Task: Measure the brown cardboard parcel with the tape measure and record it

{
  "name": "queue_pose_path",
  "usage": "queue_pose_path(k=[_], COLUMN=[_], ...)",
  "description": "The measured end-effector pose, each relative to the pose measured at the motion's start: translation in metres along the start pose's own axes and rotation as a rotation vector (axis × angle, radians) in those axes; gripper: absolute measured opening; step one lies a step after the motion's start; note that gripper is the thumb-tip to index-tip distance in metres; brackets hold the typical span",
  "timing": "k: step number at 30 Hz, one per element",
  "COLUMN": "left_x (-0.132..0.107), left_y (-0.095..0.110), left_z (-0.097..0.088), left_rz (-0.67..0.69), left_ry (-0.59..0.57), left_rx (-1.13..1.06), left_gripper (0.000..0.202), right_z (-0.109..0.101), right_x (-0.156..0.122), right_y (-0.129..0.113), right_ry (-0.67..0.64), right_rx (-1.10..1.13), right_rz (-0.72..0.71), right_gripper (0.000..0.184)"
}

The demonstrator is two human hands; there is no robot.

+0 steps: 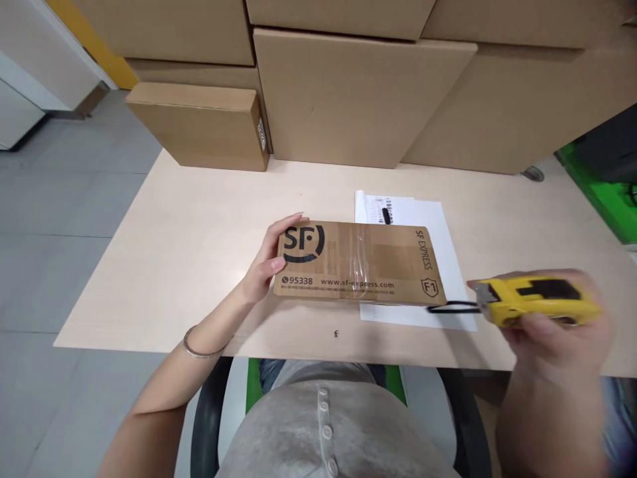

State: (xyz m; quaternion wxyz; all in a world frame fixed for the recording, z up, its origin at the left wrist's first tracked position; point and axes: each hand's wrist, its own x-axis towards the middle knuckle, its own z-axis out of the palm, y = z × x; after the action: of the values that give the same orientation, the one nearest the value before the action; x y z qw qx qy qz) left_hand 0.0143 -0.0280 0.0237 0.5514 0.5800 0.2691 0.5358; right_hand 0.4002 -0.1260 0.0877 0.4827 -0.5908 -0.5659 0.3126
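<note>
A flat brown SF Express cardboard box point(393, 265) is at the middle of the table, its taped, printed face towards me. My left hand point(266, 259) grips its left end, thumb on the printed face and fingers at the far edge. Whether the box touches the table or is lifted a little, I cannot tell. To its right, my right hand point(547, 332) is closed around a yellow and black tape measure point(542, 299), blurred by motion. A black strap point(455, 307) stretches from the tape measure towards the box's lower right corner. No blade is visibly pulled out.
White paper sheets point(442, 226) lie partly under the box, with a small black object point(386, 216) on them. Large cartons point(358, 99) line the table's back edge, and a smaller closed carton point(209, 133) stands back left. A tiny dark mark point(336, 333) shows near the front edge.
</note>
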Motion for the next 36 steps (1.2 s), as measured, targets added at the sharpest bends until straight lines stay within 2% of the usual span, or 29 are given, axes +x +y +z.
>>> queue_pose_path(k=[1,3,5,7,8,10,12,15,17,20,25,27,30,33,36], left_x=[0.0,0.001,0.001,0.001,0.0,-0.001,-0.003,-0.002,0.0,0.004,0.007,0.007,0.008,0.009,0.01], left_y=[0.0,-0.002,-0.002,-0.002,-0.002,-0.002,-0.005,-0.01,-0.012,-0.012,-0.008,-0.007,-0.004,-0.002,-0.001], left_z=[0.0,0.0,0.002,0.004,0.005,0.007,0.006,-0.001,-0.006,-0.011,-0.012,-0.012,-0.011,-0.01,-0.009], left_rz=[0.008,0.023,0.038,0.051,0.041,-0.009,-0.066,-0.073,-0.044,0.016,0.001,-0.008,-0.012,-0.015,0.0], left_ry=[0.009,0.012,0.003,0.009,0.024,0.074,0.137,0.168,0.111,0.014,-0.002,0.001,0.011,0.026,0.029], left_rx=[0.014,0.026,-0.002,-0.045,-0.055,-0.034,0.02,0.09,0.118,0.119,0.13,0.12,0.09,0.059,0.035], left_gripper=[0.059,0.054,0.052,0.059,0.064,0.071,0.075,0.07,0.059,0.046,0.041,0.04,0.038,0.036,0.034], right_z=[0.004,0.022,0.053,0.09,0.109,0.142,0.164,0.174,0.167,0.141,0.065,0.032,-0.005,-0.019,-0.018], right_x=[0.009,0.032,0.056,0.077,0.086,0.098,0.104,0.102,0.099,0.094,0.091,0.087,0.076,0.067,0.065], right_y=[-0.013,-0.044,-0.073,-0.097,-0.107,-0.12,-0.128,-0.13,-0.127,-0.114,-0.082,-0.07,-0.058,-0.049,-0.043], right_ry=[0.055,-0.033,-0.242,-0.466,-0.552,-0.705,-0.813,-0.879,-0.859,-0.771,-0.637,-0.529,-0.429,-0.374,-0.348], right_rx=[-0.032,-0.155,-0.228,-0.333,-0.366,-0.403,-0.434,-0.498,-0.543,-0.575,-0.531,-0.517,-0.542,-0.53,-0.488], right_rz=[-0.121,-0.266,-0.382,-0.432,-0.502,-0.619,-0.688,-0.726,-0.721,-0.685,-0.547,-0.493,-0.348,-0.29,-0.312], right_gripper=[0.032,0.034,0.037,0.043,0.047,0.046,0.041,0.034,0.035,0.039,0.037,0.036,0.035,0.037,0.033])
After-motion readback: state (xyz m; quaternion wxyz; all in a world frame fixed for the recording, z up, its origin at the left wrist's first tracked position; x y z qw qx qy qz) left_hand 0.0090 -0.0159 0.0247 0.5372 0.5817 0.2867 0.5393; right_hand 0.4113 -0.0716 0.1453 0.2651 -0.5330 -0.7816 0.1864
